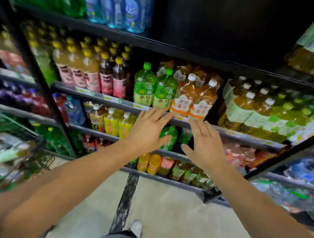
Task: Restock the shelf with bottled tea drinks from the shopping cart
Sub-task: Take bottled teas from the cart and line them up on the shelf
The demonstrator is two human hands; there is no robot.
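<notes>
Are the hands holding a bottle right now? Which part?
No. The left hand and the right hand are both open with fingers spread, just below the orange-labelled tea bottles on the shelf, gripping nothing.

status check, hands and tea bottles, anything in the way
Left hand open, right hand open, both empty. Orange-label tea bottles upright on shelf edge. Nothing in the way.

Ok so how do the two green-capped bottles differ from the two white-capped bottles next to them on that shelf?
The green-capped bottles have green labels and look green throughout; the white-capped bottles hold amber liquid and carry orange-and-white labels. The green-capped pair stands nearer the left hand, the white-capped pair above the right hand. Both pairs are large plastic bottles standing side by side at the front edge of the same shelf.
</notes>
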